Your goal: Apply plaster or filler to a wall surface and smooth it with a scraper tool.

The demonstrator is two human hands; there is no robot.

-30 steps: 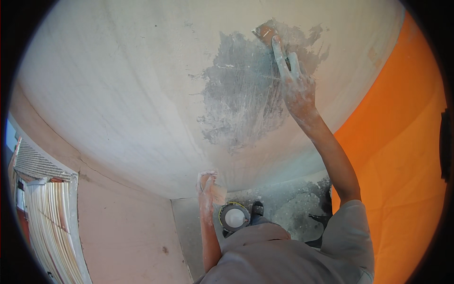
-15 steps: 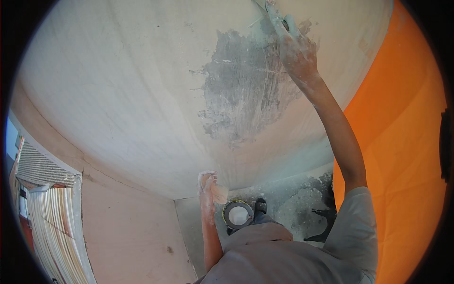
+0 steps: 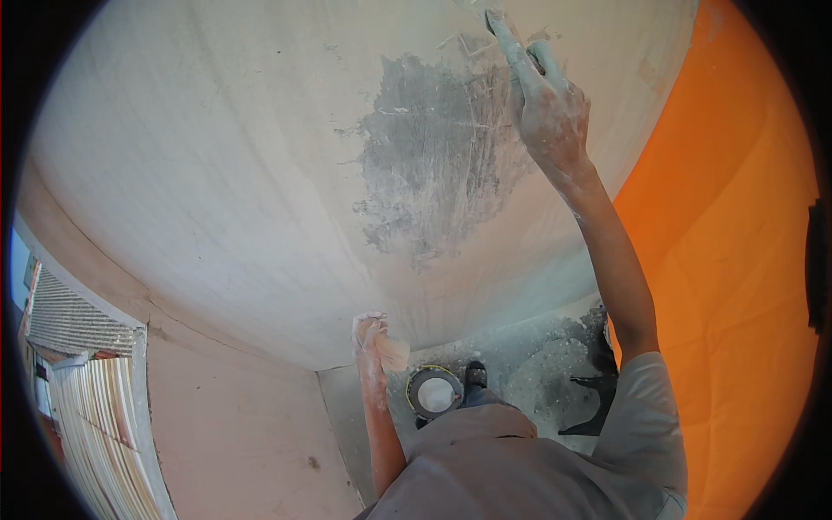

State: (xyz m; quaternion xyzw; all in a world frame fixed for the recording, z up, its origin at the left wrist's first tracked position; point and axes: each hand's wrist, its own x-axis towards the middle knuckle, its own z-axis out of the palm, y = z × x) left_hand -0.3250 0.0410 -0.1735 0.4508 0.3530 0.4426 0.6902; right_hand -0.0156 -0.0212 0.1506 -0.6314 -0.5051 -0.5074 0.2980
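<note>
My right hand (image 3: 555,117) is raised to the pale wall (image 3: 251,165), closed round a dark-handled putty knife (image 3: 490,22). Its fingers are coated in white, and a forefinger stretches along the tool toward the blade, which is mostly hidden. Just left of and below this hand lies a dark grey, streaky patch (image 3: 425,156) on the wall. Low down, my left hand (image 3: 370,336), also smeared white, grips a flat pale plate (image 3: 394,354) that looks like a broad filling knife; its exact kind is unclear.
On the floor by my shoe (image 3: 476,374) stands a round bucket (image 3: 411,392) with white paste inside. An orange sheet (image 3: 737,277) hangs along the right. Dark splashed objects (image 3: 594,399) lie beside my right arm. A low pinkish wall (image 3: 234,425) runs at left.
My right hand has moved down and slightly right relative to the grey patch, with the putty knife still in it. The whole view has shifted a little; my left hand is nearly unchanged.
</note>
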